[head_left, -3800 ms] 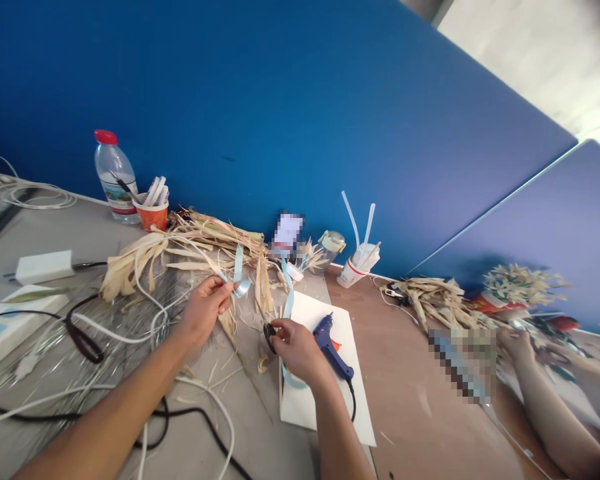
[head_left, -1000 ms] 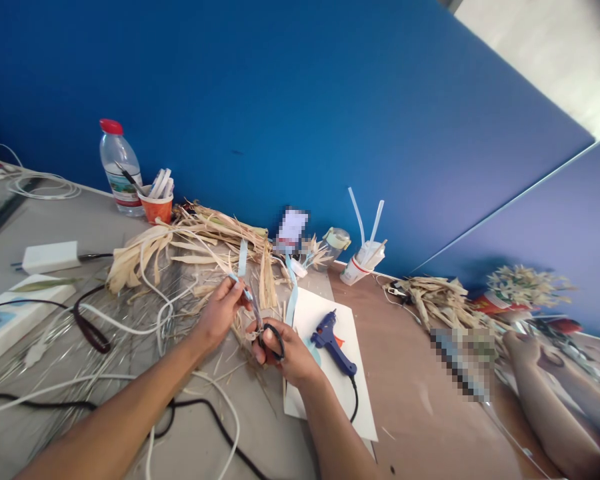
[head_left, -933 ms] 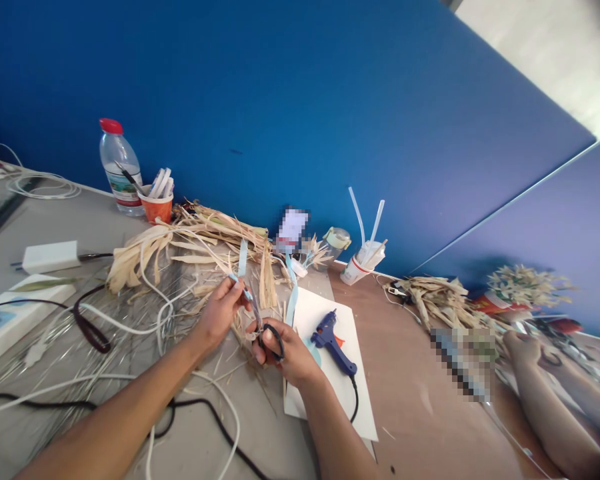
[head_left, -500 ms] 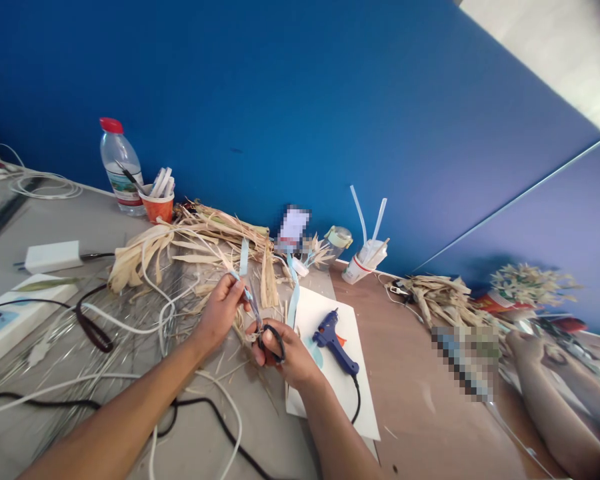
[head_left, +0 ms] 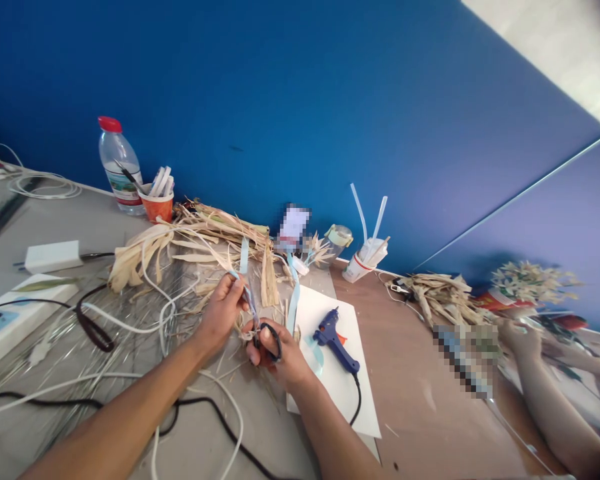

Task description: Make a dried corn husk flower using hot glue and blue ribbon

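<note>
Over the littered table, my left hand (head_left: 221, 313) is closed, pinching a narrow light-blue strip (head_left: 235, 274) between thumb and fingers. Close beside it on the right, my right hand (head_left: 286, 360) grips a pair of black-handled scissors (head_left: 279, 341). The blades point up toward the left fingertips and lie along the strip; whether they are open cannot be made out. Pale dried corn husks (head_left: 220, 227) are heaped behind both hands, with another light-blue strip (head_left: 244, 255) among them. Some husk bits show around the right fingertips.
A blue glue gun (head_left: 336, 340) lies on white paper (head_left: 353, 393) at right. White cables (head_left: 167, 320) and a power strip (head_left: 25, 317) spread at left. A bottle (head_left: 123, 167), orange cup (head_left: 157, 207) and straw cup (head_left: 360, 263) stand behind. A co-worker's hands (head_left: 523, 340) are far right.
Both my hands stay nearly in place. The scissors have shifted slightly, their handles drawn a little closer together. At far right, the co-worker's hands have moved up and apart.
</note>
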A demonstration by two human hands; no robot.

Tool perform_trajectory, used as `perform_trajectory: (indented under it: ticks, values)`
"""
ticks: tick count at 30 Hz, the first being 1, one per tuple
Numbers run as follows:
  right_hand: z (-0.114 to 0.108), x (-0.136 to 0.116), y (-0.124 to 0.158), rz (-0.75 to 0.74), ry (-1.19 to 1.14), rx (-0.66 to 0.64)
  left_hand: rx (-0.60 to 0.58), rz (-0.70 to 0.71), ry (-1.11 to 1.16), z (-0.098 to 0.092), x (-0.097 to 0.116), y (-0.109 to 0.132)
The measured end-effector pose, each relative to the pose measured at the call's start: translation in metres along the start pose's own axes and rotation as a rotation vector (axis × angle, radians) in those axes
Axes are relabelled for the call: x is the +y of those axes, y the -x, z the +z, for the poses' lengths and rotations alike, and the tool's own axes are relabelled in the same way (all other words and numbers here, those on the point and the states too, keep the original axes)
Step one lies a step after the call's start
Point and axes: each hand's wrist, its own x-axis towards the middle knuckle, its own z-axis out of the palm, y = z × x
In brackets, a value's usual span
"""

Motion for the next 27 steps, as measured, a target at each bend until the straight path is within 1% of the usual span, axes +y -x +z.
perform_trajectory:
  ticks: [2,3,5,8,11,16,18,21,27]
  values:
    - [0.000,-0.001,0.001,-0.001,-0.017,-0.004,-0.049,0.051,0.025,0.002,0.002,0.000]
    - [0.000,-0.002,0.001,0.005,-0.024,-0.006,-0.072,0.037,0.059,0.003,0.003,0.001]
    - [0.000,-0.004,0.002,0.014,-0.034,-0.010,-0.114,-0.036,0.127,0.004,0.007,0.002]
    - [0.000,-0.005,0.003,0.007,-0.031,-0.001,-0.147,-0.096,0.189,0.005,0.011,0.002]
    - [0.000,-0.005,0.003,0.003,-0.029,0.019,-0.148,-0.098,0.211,0.003,0.010,-0.001]
    - [-0.001,-0.005,0.003,-0.022,-0.004,0.000,-0.097,0.000,0.208,-0.001,0.003,-0.006]
    - [-0.002,-0.005,0.003,-0.034,-0.006,-0.015,-0.085,0.007,0.193,0.000,0.002,-0.005]
    - [-0.003,-0.004,0.003,-0.053,-0.011,-0.020,-0.087,-0.025,0.197,0.002,0.002,-0.002]
    - [-0.006,0.000,0.000,-0.082,0.067,-0.003,-0.096,-0.169,0.224,0.003,0.004,0.000]
